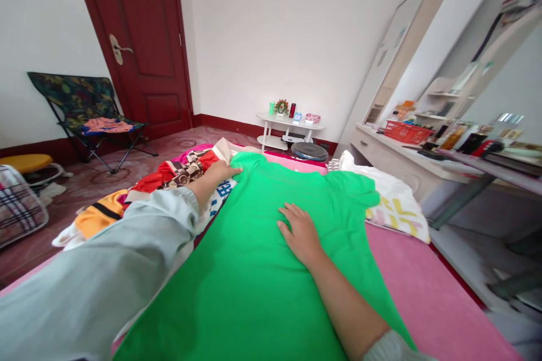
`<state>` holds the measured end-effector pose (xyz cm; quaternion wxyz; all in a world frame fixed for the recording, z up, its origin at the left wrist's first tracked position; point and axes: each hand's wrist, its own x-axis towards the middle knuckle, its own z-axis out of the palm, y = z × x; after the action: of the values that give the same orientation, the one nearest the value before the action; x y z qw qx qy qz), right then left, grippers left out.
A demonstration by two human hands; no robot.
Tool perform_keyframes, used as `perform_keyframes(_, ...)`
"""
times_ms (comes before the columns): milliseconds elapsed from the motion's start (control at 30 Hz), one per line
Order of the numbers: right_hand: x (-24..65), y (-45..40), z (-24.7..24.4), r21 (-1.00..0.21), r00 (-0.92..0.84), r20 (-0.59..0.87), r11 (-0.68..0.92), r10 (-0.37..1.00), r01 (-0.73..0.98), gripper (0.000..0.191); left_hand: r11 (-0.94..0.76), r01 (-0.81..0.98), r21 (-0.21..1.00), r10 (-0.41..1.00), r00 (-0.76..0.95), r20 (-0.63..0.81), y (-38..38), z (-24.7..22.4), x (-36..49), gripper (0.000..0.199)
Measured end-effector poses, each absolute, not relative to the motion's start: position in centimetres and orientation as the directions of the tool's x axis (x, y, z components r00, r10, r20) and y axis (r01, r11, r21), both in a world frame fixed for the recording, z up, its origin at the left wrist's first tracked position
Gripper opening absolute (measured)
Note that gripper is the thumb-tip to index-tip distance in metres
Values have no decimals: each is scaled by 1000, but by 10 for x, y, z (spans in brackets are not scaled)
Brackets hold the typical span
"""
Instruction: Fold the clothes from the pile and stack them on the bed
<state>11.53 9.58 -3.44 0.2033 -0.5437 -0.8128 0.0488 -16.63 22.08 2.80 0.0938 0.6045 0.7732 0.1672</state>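
A green T-shirt (pixel 254 271) lies spread out over a pink bed cover (pixel 440 287), its collar end away from me. My left hand (pixel 218 175) is at the shirt's left sleeve, fingers closed on its edge; part of the fingers is hidden. On the chest of the shirt my right hand (pixel 300 234) rests flat, fingers stretched out and holding nothing. Beside my left hand is a heap of mixed clothes (pixel 169 175) in red, brown check, orange and white. A white shirt with yellow letters (pixel 393 197) lies past the right sleeve.
A dressing table (pixel 372 144) with a red basket (pixel 407 132) and bottles stands at the right. Beyond the bed are a small white table (pixel 271 118) and a round dark appliance (pixel 309 150). A folding chair (pixel 76 96) stands left, near the red door (pixel 135 28).
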Motion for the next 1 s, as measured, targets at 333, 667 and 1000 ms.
perform_keyframes(333, 115, 93, -32, -306, -320, 282, 401, 904, 864, 41, 118, 937, 328, 948, -205, 245, 215, 27, -141, 35)
perform_keyframes(667, 117, 96, -35, -319, -330, 309, 424, 892, 848, 40, -261, 923, 282, 929, 161, 334, 197, 42, -40, 31)
perform_keyframes(1000, 125, 109, -46, -482, -208, 368, 377, 906, 791, 49, -596, 775, 211, 800, 549, 244, 89, 27, -97, 40)
